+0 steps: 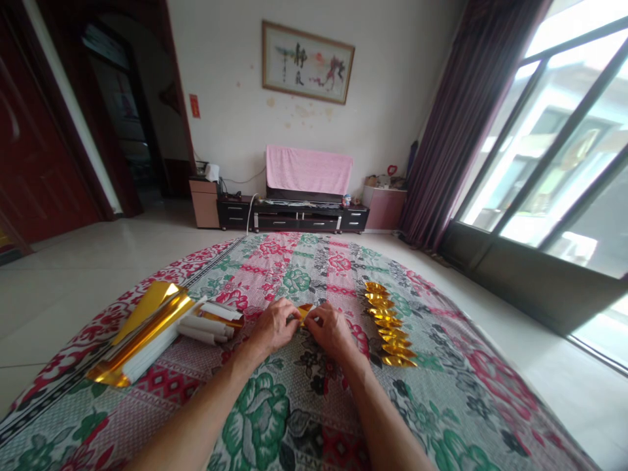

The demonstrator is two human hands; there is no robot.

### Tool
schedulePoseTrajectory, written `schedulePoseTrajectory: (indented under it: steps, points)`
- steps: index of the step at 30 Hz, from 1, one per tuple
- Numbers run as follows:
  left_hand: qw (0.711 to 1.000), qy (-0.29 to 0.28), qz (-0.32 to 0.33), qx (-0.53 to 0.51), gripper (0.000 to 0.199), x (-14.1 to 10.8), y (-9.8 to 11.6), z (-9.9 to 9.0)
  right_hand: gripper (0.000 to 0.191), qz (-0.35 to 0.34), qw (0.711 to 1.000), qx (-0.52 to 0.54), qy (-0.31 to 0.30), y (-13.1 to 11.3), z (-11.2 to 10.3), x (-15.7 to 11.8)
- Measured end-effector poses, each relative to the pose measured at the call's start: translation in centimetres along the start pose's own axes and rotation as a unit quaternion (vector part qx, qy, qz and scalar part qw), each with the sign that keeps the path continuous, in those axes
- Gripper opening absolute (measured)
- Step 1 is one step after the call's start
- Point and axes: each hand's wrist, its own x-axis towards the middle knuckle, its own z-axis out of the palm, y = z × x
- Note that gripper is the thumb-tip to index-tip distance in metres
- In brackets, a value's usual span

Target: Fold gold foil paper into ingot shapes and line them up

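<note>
"On the flowery cloth [258,418], right in the middle, what did the person have going on with both hands?"

"Pretty much one small gold piece [303,314], tbh. It sat between the left hand [279,324] and the right hand [330,327], low over the cloth."

"Were the fingers open at all?"

"Barely. The left ones were curled in, thumb and fingertips pinched on the near-left side of it. The right ones were bent the same way and nipped the other side. Most of the gold was hidden behind them, so its exact shape was hard to tell."

"And what lay around them?"

"Out past the right hand, a row of shiny gold pieces [390,323], pointed at the ends and packed close together, ran away from the person. Over past the left hand lay a slanted bundle of gold and white sheets [142,347], with some white rolls [203,329] just beside it, nearer the hand."

"Anything behind all that?"

"Yeah, a low black cabinet [297,217] against the wall, with a pink cover [309,169] draped over something on top. A framed picture [308,62] hung above it, kinda tilted in the view, and a dark purple curtain [451,131] hung off to the right, beside the big window [540,163]"
</note>
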Motion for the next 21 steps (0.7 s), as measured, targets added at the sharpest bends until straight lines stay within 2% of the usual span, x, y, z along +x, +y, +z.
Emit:
schedulePoseTrajectory:
  steps: [21]
  points:
    - [1.0,-0.008,-0.007,0.009,0.012,-0.08,-0.12,0.2,0.016,0.006,0.999,-0.025,-0.021,0.16,0.25,0.43]
